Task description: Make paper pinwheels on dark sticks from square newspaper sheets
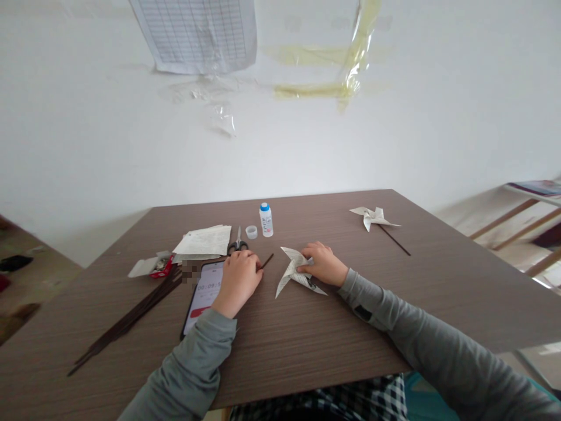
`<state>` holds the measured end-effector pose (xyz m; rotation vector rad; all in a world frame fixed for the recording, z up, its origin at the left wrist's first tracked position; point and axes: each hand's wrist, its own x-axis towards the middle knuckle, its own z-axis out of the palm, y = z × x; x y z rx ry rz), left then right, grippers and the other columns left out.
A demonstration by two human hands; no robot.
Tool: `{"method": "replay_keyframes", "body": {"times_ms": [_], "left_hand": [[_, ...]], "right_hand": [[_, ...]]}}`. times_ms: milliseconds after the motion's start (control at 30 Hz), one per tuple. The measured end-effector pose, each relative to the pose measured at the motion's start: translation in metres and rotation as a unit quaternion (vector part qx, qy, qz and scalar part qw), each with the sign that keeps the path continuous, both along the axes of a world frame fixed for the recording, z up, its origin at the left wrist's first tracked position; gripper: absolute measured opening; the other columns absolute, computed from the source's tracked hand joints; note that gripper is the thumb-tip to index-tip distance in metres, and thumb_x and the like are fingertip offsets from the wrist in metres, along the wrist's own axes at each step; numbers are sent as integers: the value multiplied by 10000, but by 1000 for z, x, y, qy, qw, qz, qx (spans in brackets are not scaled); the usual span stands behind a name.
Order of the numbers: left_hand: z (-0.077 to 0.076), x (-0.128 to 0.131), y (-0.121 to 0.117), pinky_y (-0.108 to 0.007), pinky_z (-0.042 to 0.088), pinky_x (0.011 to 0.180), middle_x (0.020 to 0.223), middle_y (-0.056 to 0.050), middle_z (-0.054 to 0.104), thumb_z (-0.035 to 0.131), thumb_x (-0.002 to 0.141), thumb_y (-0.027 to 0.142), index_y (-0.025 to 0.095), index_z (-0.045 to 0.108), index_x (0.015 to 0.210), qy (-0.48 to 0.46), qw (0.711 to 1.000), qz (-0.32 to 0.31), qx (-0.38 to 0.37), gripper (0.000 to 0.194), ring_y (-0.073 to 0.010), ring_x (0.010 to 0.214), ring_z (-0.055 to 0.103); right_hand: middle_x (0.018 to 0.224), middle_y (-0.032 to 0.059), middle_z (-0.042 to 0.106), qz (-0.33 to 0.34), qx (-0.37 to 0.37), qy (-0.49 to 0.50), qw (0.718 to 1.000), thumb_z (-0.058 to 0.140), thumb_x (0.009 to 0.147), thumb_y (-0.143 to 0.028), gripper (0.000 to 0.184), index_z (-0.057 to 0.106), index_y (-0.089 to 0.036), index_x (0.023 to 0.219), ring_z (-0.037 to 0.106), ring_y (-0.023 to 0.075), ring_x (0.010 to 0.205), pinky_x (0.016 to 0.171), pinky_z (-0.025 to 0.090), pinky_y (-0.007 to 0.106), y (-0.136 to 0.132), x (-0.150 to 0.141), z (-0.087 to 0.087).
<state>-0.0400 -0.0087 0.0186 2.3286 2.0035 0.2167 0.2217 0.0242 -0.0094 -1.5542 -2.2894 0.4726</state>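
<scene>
Head view, left fingers grasping a dark stick, right fingers pinching a paper pinwheel, brown table below.

From here I make out a matt paper near pinwheel, dull stick, smooth wood-grain table, plastic bottle, metal scissor blades, glossy tape and cloth sleeve.

gridded sheet on wall | yellowed tape right of it | phone lying face-up

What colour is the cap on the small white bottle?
The cap is blue, seen best in the head view.
</scene>
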Motion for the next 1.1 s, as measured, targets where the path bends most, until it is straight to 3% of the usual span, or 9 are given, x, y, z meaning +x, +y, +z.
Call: {"method": "replay_keyframes", "body": {"times_ms": [300,767,1100], "left_hand": [[1,-1,0,-536,554,1253,1493,-171,834,727,1018,137,211,916,958,-3,1000,-1,1,211,-410,1449,719],[-13,-2,5,-479,591,1200,1365,-153,883,833,997,217,230,942,1015,-30,999,15,18,112,-388,1378,771],[-11,2,5,-501,584,1207,1438,-144,880,801,999,169,264,965,913,-4,999,20,24,208,-390,1434,745]], "right_hand": [[1010,52,880,41,29,69,996,907,960,-214,53,859,-227,981,786,277,1042,1011,542,389,4,11,-3],[1036,64,917,52,47,94,993,800,961,-134,157,908,-246,983,829,274,1020,979,583,364,1,27,7],[924,32,879,48,67,87,993,803,883,-120,152,879,-252,877,804,257,937,943,568,342,1,27,3]]}}
